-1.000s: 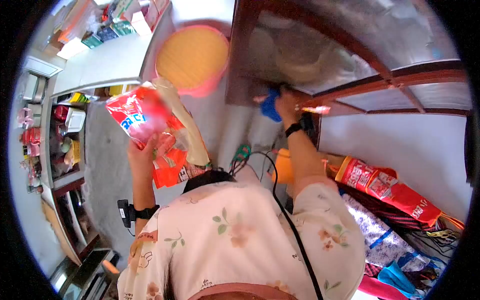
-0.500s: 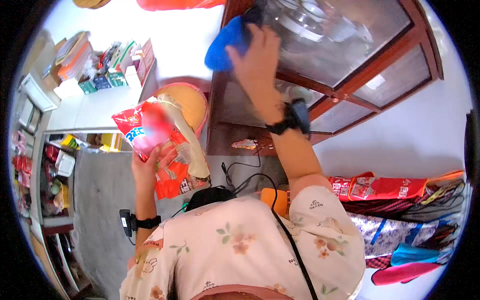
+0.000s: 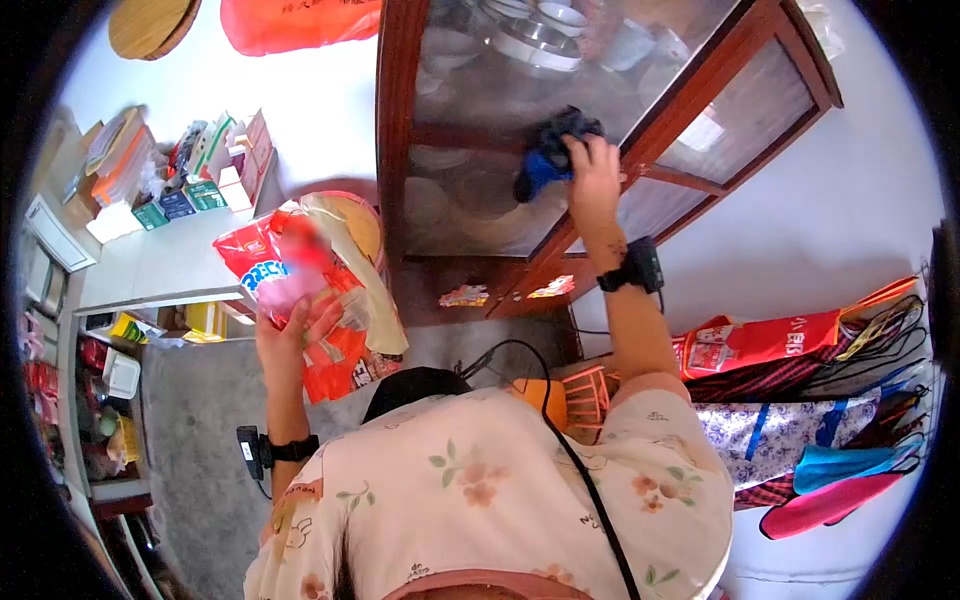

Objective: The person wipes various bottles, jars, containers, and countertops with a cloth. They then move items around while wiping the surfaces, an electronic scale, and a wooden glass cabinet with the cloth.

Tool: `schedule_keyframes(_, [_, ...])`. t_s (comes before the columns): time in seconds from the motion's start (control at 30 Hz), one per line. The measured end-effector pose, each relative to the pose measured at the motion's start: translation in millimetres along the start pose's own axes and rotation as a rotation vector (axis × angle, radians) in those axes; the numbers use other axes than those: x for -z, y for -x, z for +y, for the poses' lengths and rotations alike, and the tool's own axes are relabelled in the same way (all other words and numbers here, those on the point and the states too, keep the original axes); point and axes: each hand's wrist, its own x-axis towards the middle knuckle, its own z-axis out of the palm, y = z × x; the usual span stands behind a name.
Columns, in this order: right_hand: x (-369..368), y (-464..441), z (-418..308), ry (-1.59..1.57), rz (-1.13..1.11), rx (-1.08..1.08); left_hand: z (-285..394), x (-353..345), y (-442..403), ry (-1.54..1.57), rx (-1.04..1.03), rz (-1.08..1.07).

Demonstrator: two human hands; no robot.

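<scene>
My right hand [image 3: 597,190] is closed on a bunched blue and black cloth [image 3: 546,168] and presses it against the glass door of a dark red wooden cabinet [image 3: 420,135]. Through the glass, stacked bowls and dishes [image 3: 540,45] show. Lower on the left, my left hand [image 3: 292,335] grips a red printed plastic bag [image 3: 262,262], fingers spread across its front. A cream-coloured flap [image 3: 365,265] hangs along the bag's right side.
Behind the bag stands a round pink-rimmed basin [image 3: 378,225]. A white counter [image 3: 150,265] with boxes and papers runs along the left. Aprons and a red bag [image 3: 770,345] hang on the right wall. An orange chair [image 3: 585,395] stands nearby, and a black cable [image 3: 590,480] crosses my shirt.
My right hand has moved the cloth down and to the right across the cabinet glass. My left hand keeps its hold on the bag. The view has shifted slightly.
</scene>
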Motion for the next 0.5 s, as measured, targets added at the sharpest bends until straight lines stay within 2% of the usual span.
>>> schedule_keyframes(0.07, [9.2,11.3,36.4,0.136,0.002,0.026,7.8,-6.4,0.0,-0.051,-0.013,0.011])
schedule_keyframes(0.1, [13.2,12.8,49.2,0.180,-0.004,0.007,4.8,-9.6,-1.6,0.044,-0.012,-0.009])
schedule_keyframes(0.17, [24.8,8.9,55.4,0.138,-0.057,0.021,-9.7,-20.5,-6.9,0.269,-0.048,-0.054])
schedule_keyframes(0.2, [34.6,0.2,50.3,0.035,-0.026,-0.022,-5.6,-23.1,-4.6,0.210,-0.070,-0.045])
schedule_keyframes(0.3, [85.2,-49.8,42.6,0.012,0.130,-0.066,2.2,-24.8,-5.0,0.097,-0.129,-0.001])
schedule_keyframes(0.43, [145.3,-144.9,52.9,0.034,0.637,-0.129,5.6,-25.7,-6.9,0.108,-0.138,0.007])
schedule_keyframes(0.47, [154.1,-170.4,59.6,-0.019,0.734,-0.145,8.2,-25.5,-5.1,0.115,-0.139,0.014])
schedule_keyframes(0.5, [151.8,-177.0,55.8,-0.030,0.734,-0.132,9.1,-24.6,-3.0,0.121,-0.137,0.026])
